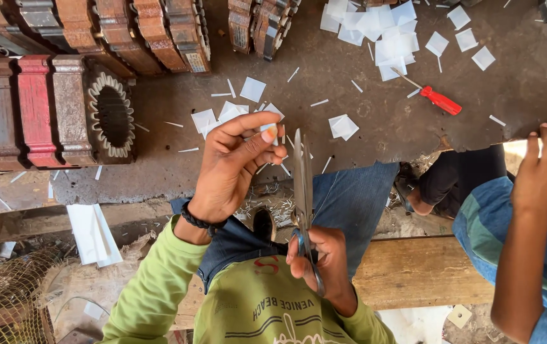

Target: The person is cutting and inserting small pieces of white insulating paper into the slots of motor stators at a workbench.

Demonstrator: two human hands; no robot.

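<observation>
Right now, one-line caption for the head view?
Left hand pinches a white paper piece; right hand holds scissors beside it.

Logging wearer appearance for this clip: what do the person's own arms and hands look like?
Both arms wear long lime-green sleeves. The left hand is bare, with a black braided band round its wrist. The right hand is bare, no band or ring visible.
</observation>
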